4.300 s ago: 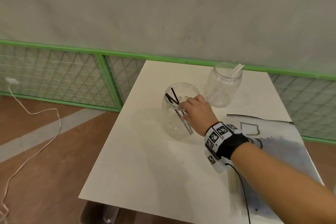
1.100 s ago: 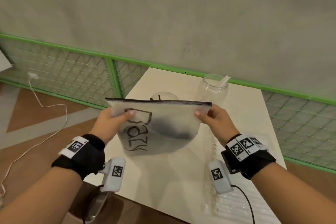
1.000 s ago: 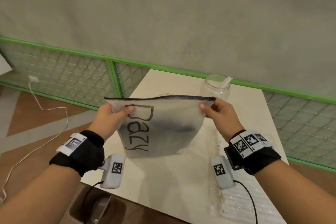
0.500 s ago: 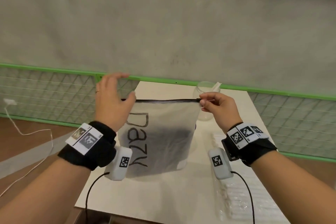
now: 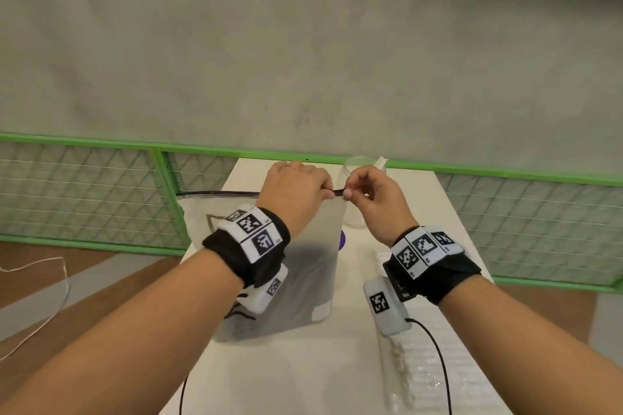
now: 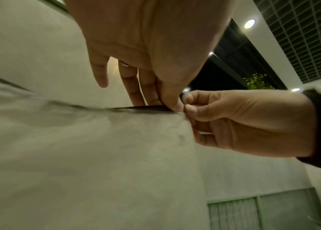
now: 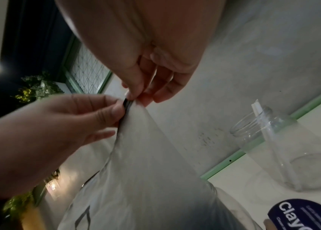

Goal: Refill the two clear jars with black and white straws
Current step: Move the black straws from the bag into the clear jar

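Hands (image 5: 332, 194) w/ bag (image 5: 303, 280) over white table (image 5: 303, 364)

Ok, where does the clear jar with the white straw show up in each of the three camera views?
Head: clear jar at the table's far edge, mostly hidden behind the right hand.
Left wrist: not in view.
Right wrist: at the right, standing on the table, white straw sticking out of its mouth.
Shared landmark: the black zip edge of the frosted bag, pinched by both hands, left hand.
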A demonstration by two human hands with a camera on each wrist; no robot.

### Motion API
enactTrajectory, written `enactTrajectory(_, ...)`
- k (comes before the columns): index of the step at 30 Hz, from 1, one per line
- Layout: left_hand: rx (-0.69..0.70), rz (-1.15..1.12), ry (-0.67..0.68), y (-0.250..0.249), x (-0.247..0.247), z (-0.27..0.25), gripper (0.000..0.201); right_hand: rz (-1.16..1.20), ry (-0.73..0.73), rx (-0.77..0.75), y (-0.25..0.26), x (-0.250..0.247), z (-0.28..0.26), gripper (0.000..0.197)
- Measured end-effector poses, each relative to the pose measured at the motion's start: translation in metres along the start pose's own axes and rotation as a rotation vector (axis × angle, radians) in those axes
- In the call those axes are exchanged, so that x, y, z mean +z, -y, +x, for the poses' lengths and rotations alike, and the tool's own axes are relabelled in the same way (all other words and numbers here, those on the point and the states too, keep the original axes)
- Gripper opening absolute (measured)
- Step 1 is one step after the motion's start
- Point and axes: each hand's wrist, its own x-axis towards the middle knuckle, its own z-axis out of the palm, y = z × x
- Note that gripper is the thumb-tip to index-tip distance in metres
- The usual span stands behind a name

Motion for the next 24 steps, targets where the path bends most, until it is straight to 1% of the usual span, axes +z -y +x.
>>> enactTrajectory(3,-0.054,-0.024,-0.016,0.033,-0.009,-0.017,0.017,-0.017,-0.004,0.003,-0.005,-0.006,0.003,0.034)
enactTrajectory(6,-0.121,0.003,-0.034,0.075,-0.021,-0.043,0.014,-0.041,-0.008,0.008,-0.012,-0.018,0.004,0.036)
enactTrajectory(9,-0.18,-0.033,-0.009,0.1,-0.033,-0.064,0.012,-0.061,0.013,-0.004,-0.013,-0.022,0.005,0.037)
enactTrajectory(11,-0.188,-0.045,0.002,0.108,-0.037,-0.072,0.011,-0.071,0.025,-0.019,-0.013,-0.022,0.006,0.036)
enactTrajectory(18,-0.276,-0.132,-0.031,0.134,-0.046,-0.084,0.008,-0.052,0.024,-0.014,-0.02,-0.027,0.011,0.036)
enactTrajectory(24,-0.276,-0.155,-0.038,0.133,-0.055,-0.085,0.007,-0.053,0.031,-0.009,-0.019,-0.035,0.01,0.038)
